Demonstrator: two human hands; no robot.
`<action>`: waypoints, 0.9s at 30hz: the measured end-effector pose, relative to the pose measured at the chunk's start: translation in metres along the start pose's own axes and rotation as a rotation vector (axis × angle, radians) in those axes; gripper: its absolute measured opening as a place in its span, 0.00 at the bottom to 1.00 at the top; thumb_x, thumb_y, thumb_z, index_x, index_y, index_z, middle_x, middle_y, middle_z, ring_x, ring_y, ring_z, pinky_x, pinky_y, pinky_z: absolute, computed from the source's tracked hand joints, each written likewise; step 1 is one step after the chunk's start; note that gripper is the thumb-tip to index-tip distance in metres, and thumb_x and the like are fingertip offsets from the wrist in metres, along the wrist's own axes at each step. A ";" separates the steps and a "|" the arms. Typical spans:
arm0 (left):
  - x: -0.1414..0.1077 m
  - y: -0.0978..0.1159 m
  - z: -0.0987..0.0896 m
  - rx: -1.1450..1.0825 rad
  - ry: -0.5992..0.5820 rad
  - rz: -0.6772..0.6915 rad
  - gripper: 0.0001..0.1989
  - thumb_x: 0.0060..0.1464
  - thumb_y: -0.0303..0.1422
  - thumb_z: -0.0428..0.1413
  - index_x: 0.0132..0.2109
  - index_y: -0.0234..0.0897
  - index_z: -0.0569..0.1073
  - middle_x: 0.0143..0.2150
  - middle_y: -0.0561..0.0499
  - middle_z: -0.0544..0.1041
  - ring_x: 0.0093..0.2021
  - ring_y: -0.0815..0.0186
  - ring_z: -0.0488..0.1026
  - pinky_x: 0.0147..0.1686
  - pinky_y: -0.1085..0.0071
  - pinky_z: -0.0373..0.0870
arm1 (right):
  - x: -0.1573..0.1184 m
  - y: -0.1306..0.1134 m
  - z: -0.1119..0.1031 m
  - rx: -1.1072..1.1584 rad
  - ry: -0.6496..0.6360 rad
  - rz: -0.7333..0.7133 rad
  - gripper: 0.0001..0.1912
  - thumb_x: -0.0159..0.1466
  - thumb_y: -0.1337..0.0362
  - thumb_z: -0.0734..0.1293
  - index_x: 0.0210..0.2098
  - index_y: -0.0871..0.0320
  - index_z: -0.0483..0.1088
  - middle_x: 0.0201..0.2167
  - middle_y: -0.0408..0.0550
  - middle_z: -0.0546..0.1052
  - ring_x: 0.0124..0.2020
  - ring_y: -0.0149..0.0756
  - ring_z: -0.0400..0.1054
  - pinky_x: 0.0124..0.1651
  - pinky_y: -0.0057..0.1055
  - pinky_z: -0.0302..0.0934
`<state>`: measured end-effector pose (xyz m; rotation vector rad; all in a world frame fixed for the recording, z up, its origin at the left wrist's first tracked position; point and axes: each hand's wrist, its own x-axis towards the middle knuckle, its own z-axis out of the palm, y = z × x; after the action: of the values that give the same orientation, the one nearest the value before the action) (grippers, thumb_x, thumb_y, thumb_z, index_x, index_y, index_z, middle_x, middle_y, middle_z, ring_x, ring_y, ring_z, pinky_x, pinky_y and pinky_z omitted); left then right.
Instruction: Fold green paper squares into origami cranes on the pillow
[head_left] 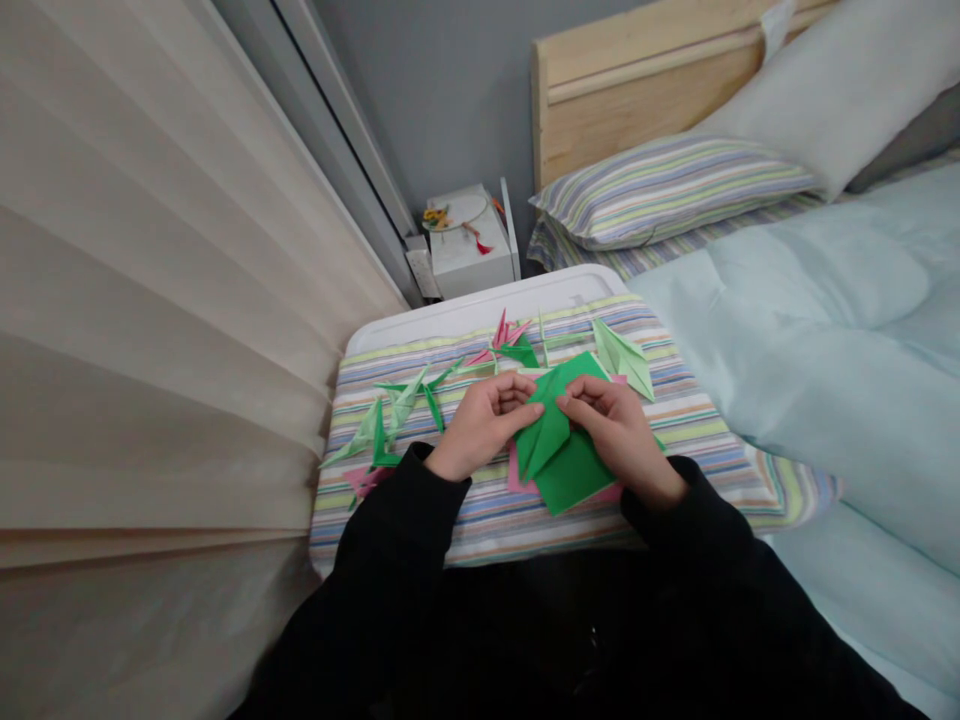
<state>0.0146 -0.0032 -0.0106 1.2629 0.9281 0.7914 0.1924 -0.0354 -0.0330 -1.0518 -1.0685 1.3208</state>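
Observation:
Between my two hands is a folded piece of green origami paper (546,443), its creased flaps pointing toward me. My left hand (491,418) pinches its left edge with thumb and fingers. On the other side my right hand (616,425) is closed on its upper right edge, thumb and forefinger together. Directly beneath lies green square paper (576,478), partly covered by the folded piece and my right hand. Pink paper (517,472) sticks out under the green sheets. Beyond my right hand rests a light green folded paper (624,358).
Several folded paper cranes, light green (405,405), dark green (381,445) and pink (504,338), lie left and behind. A striped cloth (487,525) covers the white table (480,305). A curtain (187,300) borders the left, a bed with a blue quilt (825,300) the right.

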 end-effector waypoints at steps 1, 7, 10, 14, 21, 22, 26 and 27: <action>0.000 0.000 -0.001 -0.022 0.028 0.003 0.19 0.46 0.39 0.71 0.40 0.34 0.74 0.34 0.52 0.78 0.31 0.70 0.72 0.34 0.73 0.65 | 0.000 -0.001 0.000 0.008 -0.023 0.022 0.15 0.57 0.56 0.75 0.24 0.56 0.68 0.18 0.39 0.71 0.21 0.30 0.64 0.28 0.28 0.57; 0.002 0.001 -0.002 -0.012 0.065 0.093 0.15 0.46 0.38 0.71 0.36 0.35 0.77 0.30 0.53 0.77 0.30 0.70 0.70 0.33 0.74 0.64 | -0.001 -0.003 0.000 0.026 -0.070 0.065 0.16 0.55 0.56 0.76 0.23 0.56 0.68 0.19 0.41 0.75 0.21 0.32 0.71 0.29 0.30 0.66; 0.002 0.002 -0.002 0.038 0.076 0.126 0.11 0.50 0.39 0.69 0.35 0.35 0.81 0.32 0.51 0.79 0.33 0.68 0.72 0.37 0.72 0.67 | -0.001 -0.002 0.000 0.014 -0.068 0.052 0.16 0.55 0.56 0.77 0.23 0.56 0.68 0.19 0.42 0.76 0.21 0.32 0.70 0.27 0.29 0.66; 0.000 0.001 -0.003 0.058 0.046 0.105 0.12 0.52 0.38 0.68 0.41 0.37 0.85 0.37 0.49 0.82 0.36 0.65 0.74 0.38 0.71 0.67 | -0.001 0.000 -0.001 0.009 0.013 -0.009 0.16 0.57 0.56 0.76 0.23 0.56 0.67 0.18 0.41 0.76 0.19 0.31 0.70 0.26 0.28 0.64; -0.001 0.001 -0.005 0.140 0.004 0.188 0.22 0.46 0.35 0.72 0.50 0.39 0.84 0.48 0.45 0.84 0.50 0.56 0.78 0.49 0.64 0.72 | -0.001 0.001 -0.001 0.062 0.081 -0.017 0.19 0.55 0.52 0.77 0.23 0.56 0.67 0.17 0.41 0.75 0.17 0.31 0.70 0.24 0.28 0.65; 0.000 0.001 -0.005 0.151 0.017 0.206 0.21 0.47 0.35 0.72 0.49 0.39 0.84 0.48 0.46 0.84 0.49 0.56 0.79 0.50 0.64 0.72 | -0.001 0.002 -0.001 0.070 0.088 -0.010 0.19 0.55 0.52 0.77 0.23 0.56 0.67 0.17 0.41 0.75 0.17 0.31 0.70 0.23 0.28 0.65; 0.001 0.001 -0.006 0.217 0.049 0.271 0.14 0.50 0.35 0.70 0.45 0.40 0.85 0.44 0.47 0.85 0.47 0.58 0.80 0.50 0.65 0.73 | -0.001 0.003 -0.002 0.087 0.089 0.021 0.19 0.55 0.52 0.77 0.23 0.57 0.69 0.19 0.43 0.76 0.17 0.31 0.71 0.23 0.28 0.67; 0.001 0.001 -0.006 0.235 0.051 0.278 0.12 0.51 0.35 0.69 0.44 0.40 0.85 0.44 0.47 0.86 0.46 0.59 0.80 0.50 0.65 0.73 | -0.001 0.003 -0.002 0.086 0.082 0.023 0.19 0.55 0.52 0.77 0.23 0.57 0.69 0.19 0.43 0.76 0.18 0.31 0.71 0.24 0.28 0.67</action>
<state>0.0096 0.0000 -0.0097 1.6070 0.9174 0.9550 0.1941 -0.0362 -0.0368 -1.0472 -0.9332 1.3192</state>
